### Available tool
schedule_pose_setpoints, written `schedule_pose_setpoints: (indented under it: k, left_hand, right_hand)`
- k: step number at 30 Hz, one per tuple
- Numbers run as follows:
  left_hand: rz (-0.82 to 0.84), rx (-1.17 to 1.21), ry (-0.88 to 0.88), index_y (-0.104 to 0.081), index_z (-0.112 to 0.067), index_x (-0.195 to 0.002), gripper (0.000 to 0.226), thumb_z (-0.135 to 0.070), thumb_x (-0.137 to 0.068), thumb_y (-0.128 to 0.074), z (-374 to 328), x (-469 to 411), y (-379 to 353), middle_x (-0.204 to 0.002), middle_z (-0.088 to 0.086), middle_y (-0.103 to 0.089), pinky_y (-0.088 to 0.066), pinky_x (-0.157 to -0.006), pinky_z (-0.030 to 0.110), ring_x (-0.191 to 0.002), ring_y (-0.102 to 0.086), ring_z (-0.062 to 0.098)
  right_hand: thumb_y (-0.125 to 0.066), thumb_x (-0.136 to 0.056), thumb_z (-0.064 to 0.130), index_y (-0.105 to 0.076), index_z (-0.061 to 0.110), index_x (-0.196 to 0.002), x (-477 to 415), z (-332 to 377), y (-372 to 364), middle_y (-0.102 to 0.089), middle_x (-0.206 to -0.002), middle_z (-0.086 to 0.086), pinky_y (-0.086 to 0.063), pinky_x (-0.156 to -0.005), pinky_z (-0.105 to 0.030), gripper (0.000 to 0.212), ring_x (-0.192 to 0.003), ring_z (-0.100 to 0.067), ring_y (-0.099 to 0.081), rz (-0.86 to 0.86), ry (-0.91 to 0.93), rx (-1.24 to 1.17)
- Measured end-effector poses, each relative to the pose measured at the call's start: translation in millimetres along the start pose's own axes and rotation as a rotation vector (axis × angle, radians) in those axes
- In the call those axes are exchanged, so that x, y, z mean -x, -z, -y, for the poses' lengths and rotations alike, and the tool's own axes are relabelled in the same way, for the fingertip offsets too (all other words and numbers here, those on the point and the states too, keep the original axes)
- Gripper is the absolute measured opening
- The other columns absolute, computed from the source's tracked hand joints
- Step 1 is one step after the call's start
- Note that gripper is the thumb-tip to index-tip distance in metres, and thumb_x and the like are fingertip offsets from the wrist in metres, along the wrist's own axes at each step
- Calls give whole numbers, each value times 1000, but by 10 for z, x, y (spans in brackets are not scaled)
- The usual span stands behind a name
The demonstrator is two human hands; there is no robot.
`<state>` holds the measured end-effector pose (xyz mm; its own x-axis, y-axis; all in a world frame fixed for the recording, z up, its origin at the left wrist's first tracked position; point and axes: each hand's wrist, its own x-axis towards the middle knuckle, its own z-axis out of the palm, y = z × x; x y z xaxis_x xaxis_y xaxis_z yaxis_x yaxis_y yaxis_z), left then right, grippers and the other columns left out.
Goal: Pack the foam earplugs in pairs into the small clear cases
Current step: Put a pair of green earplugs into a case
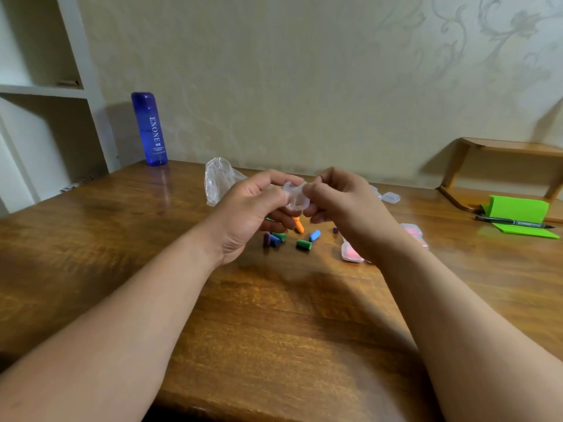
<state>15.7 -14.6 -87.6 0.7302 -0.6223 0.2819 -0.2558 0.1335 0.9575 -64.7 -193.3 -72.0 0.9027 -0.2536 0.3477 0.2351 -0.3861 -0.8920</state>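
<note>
Above the table (91, 239), the left hand (249, 208) and right hand (341, 202) pinch a clear case (295, 198) by its edges; it looks light, thin and slippery. Soft, squashable foam earplugs (301, 236) lie loose beneath.

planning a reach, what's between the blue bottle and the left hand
A crumpled clear bag lies between the bottle and the left hand, partly hidden behind that hand, as the head view shows.

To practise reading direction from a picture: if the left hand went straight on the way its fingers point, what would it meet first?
The left hand pinches the clear case; pushing on, it would probably meet the right hand, which grips the case's other side, though depth is unclear.
</note>
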Motion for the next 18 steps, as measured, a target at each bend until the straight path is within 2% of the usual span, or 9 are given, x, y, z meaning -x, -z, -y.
schedule_pose_setpoints:
  k: [3,7,9,12,13,15,16,18]
  left_hand:
    - [-32,69,26,-73,-19,-127,28,-10,-105,-57,-7,-5,7,-94,11,-78,-59,-67,27,-80,-74,23]
    - [-53,178,65,-67,-13,-131,29,-8,-103,-62,-15,-27,1,-109,19,-79,-63,-76,33,-89,-75,29]
    - [-29,243,91,-62,-6,-134,33,-4,-101,-63,-38,-26,-3,-114,24,-77,-64,-77,35,-92,-76,31]
    - [88,310,163,-57,1,-138,38,7,-100,-55,-63,15,-47,-123,26,-74,-63,-72,29,-91,-77,26]
    - [136,321,197,-57,2,-138,39,11,-101,-50,-61,39,-65,-124,27,-73,-63,-71,27,-89,-76,23]
    - [204,306,249,-58,5,-135,41,15,-98,-43,-43,75,-114,-114,24,-74,-60,-67,24,-81,-73,18]
    - [226,298,265,-58,7,-129,38,15,-95,-43,-38,82,-129,-107,22,-72,-57,-63,24,-76,-70,17]
    - [252,333,300,-56,-1,-124,38,7,-88,-50,-44,80,-152,-99,22,-59,-48,-54,25,-68,-61,18]
  right_hand:
    - [-65,-100,17,-68,6,-103,-10,-1,2,-76,-86,-8,-62,-73,-34,12,-79,-18,-74,-43,-16,-50]
    - [-61,-102,21,-71,15,-108,-4,5,-37,-77,-93,-4,-54,-57,-22,13,-75,-12,-74,-186,-19,136]
    - [-63,-103,26,-73,19,-107,-18,-31,-30,-77,-92,0,-55,-59,-27,13,-77,-15,-74,-210,-1,184]
    - [-67,-103,34,-78,22,-102,-29,-56,-5,-75,-83,4,-59,-67,-42,16,-76,-17,-70,-235,39,196]
    - [-68,-103,34,-79,22,-99,-37,-65,2,-74,-78,6,-58,-65,-40,16,-71,-13,-68,-236,54,198]
    - [-69,-103,28,-80,19,-97,-30,-64,-15,-72,-71,9,-51,-54,-27,16,-61,-4,-64,-210,58,174]
    - [-69,-103,25,-80,18,-96,-20,-70,-40,-73,-71,8,-49,-53,-21,15,-60,-2,-66,-190,62,169]
    - [-70,-102,25,-80,21,-93,-22,-103,-83,-76,-74,7,-50,-58,-18,14,-68,-3,-72,-177,93,212]
